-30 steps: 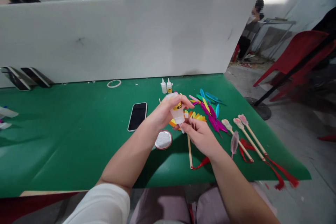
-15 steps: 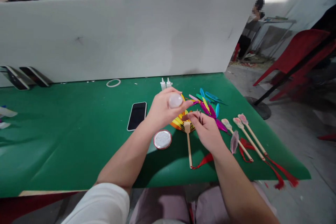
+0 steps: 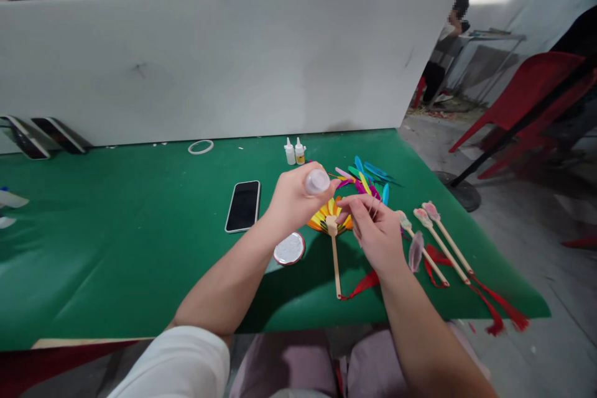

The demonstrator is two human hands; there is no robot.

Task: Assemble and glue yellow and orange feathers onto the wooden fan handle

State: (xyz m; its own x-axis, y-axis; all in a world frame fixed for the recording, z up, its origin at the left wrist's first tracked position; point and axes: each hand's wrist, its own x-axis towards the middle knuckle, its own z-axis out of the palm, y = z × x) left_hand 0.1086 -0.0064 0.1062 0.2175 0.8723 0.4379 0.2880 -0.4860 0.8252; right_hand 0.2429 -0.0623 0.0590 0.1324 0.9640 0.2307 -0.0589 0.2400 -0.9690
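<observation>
Bright hues crossing green

Beneath the left grip [image 3: 295, 196] and right grip [image 3: 377, 230], the table [image 3: 140, 249] is showing plain green. Inside the left grip, the bottle [image 3: 318, 182] is looking translucent white. Between the grips, the feather fan [image 3: 321, 219] is displaying radiating yellow and orange, its handle [image 3: 336, 264] pale tan. Beyond the right grip, loose feathers [image 3: 364, 183] are mixing blue, green, yellow, pink and magenta. Right of it, wooden sticks [image 3: 445, 250] are bearing mottled pink-and-white heads [image 3: 423, 217] and red tassels [image 3: 509, 309]. Left of the left grip, the phone [image 3: 243, 206] is showing black edged in white; below that grip, the disc [image 3: 290, 249] is gleaming silver, rimmed red.
</observation>
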